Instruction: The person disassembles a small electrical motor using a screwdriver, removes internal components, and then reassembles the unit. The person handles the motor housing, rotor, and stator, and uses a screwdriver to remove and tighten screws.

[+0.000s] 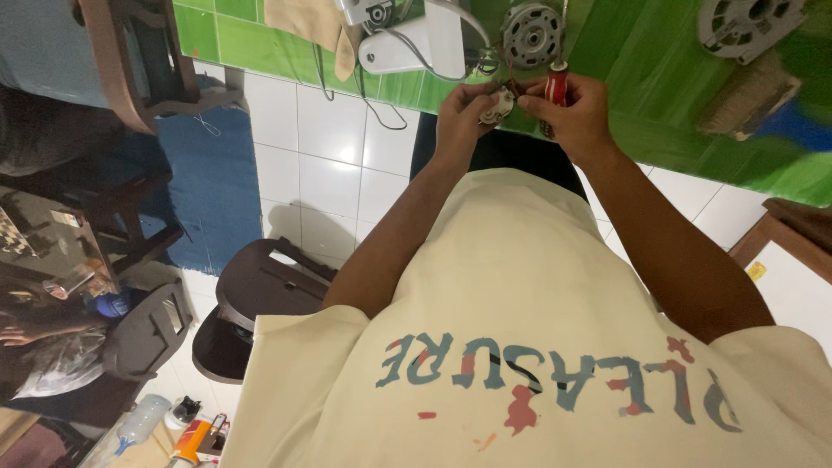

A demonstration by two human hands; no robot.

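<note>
Beyond cream shirt, both hands pinch: left hand a small pale part, right hand a red-handled screwdriver.

A round grey motor and a white casing lie on the green table, dark chair below

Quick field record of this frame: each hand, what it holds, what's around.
left hand: pinches a small pale part, kind unclear
right hand: grips a red-handled screwdriver, tip toward the part
hands: close together at the edge of the green table
behind hands: bare electric motor, white housing with wires
far right on table: second round motor part
floor: white tiles, dark plastic stool
</note>
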